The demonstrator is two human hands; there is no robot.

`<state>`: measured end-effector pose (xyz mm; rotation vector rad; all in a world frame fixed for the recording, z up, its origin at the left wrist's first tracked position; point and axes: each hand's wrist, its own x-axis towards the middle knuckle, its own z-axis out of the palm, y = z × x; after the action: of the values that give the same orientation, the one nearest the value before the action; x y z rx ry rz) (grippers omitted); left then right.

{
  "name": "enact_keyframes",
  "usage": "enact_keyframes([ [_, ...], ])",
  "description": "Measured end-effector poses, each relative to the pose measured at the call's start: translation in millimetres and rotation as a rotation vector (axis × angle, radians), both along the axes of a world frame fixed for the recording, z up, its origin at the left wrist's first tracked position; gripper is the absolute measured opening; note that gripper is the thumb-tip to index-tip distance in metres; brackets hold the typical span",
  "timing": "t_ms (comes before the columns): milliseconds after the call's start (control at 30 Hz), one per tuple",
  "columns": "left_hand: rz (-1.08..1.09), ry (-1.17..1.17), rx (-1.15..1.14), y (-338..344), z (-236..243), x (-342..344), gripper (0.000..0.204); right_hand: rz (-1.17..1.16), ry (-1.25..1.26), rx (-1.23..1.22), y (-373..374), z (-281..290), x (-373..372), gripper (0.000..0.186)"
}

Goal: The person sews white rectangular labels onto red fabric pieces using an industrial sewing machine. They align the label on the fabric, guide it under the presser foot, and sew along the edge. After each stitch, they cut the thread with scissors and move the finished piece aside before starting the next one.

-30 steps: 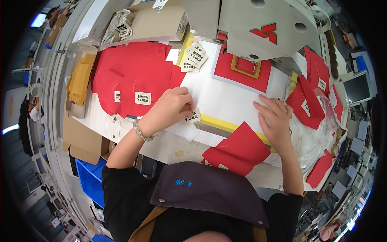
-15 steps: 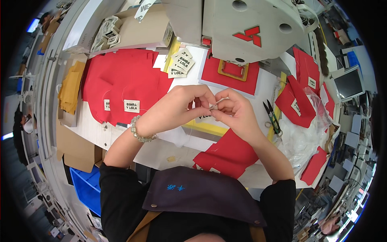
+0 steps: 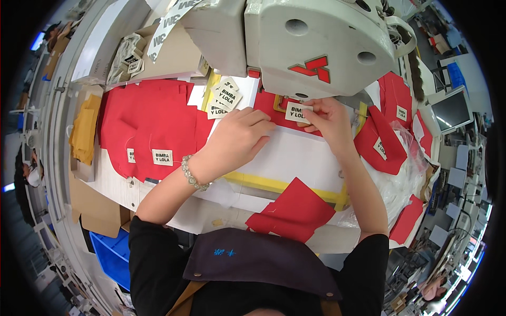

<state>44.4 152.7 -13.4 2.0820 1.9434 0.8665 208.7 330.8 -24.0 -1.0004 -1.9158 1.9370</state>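
My left hand (image 3: 240, 134), wearing a beaded bracelet, has loosely bent fingers apart from the thumb, holding nothing, over a white board (image 3: 279, 152). My right hand (image 3: 329, 118) pinches a white square label (image 3: 295, 111) with dark print over a red fabric piece (image 3: 265, 105) under the machine head. A gold clamp frame (image 3: 279, 101) lies on that piece, partly hidden by the label. A small pile of similar labels (image 3: 226, 96) sits left of the board, beside a large stack of red fabric (image 3: 126, 118), which carries labels too.
The pale machine head (image 3: 327, 37) overhangs the back. Red pieces (image 3: 382, 152) and crumpled plastic lie right, another red piece (image 3: 290, 208) at the front edge. A carton of labels (image 3: 166, 63), yellow pieces (image 3: 84, 126) and a blue bin (image 3: 108, 263) are at the left.
My hands met over the label, then parted. My right hand carried it up to the clamp frame; my left hand released it. The view shifted, showing more of the machine head.
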Motion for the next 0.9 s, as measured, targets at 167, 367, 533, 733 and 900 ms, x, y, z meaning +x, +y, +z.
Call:
enact_keyframes([
  [167, -0.031, 0.143, -0.016, 15, -10, 7, 0.048, -0.007, -0.061, 0.11, 12, -4, -19, 0.019],
  [367, -0.041, 0.262, -0.041, 23, -19, 7, 0.06, -0.018, -0.076, 0.223, 15, -5, -25, 0.02],
  [533, -0.032, 0.324, -0.058, 25, -21, 8, 0.064, -0.034, -0.081, 0.229, 15, -5, -26, 0.02],
  [733, -0.011, 0.417, -0.048, 26, -24, 13, 0.069, -0.038, -0.102, 0.238, 15, -5, -29, 0.021],
  [900, 0.024, 0.572, -0.041, 27, -25, 20, 0.073, -0.067, -0.079, 0.31, 14, -6, -32, 0.02],
])
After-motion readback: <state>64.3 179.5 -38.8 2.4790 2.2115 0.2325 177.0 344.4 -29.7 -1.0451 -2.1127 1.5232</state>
